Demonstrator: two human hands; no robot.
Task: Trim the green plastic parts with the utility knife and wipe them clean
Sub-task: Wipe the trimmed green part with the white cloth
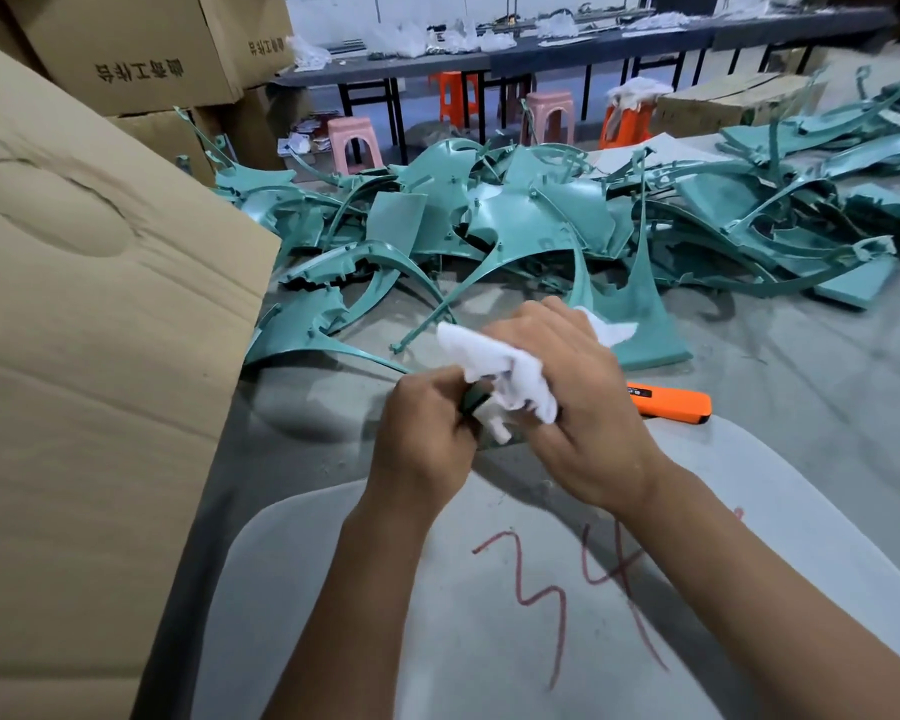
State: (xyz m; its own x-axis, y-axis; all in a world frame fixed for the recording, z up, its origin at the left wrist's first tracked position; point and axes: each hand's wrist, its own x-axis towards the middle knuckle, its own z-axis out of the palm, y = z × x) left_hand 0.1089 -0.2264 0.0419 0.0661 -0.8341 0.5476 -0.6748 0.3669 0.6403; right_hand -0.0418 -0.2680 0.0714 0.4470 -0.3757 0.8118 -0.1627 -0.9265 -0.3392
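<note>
Left hand (427,439) is curled around a small green part (473,402), right hand (567,402) pinching a white cloth (494,371) against it. Orange utility knife (668,402) lies on the counter (801,407) just beside the right hand.

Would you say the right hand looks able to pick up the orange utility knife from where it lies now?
Probably yes, once freed. The utility knife lies uncovered on the table just beside the right hand, with nothing between them. But that hand holds the white cloth against the green part, so it would need to let go first.

Two bare forearms, hands (422,433) ungloved, no sleeves, rings or watch visible
</note>
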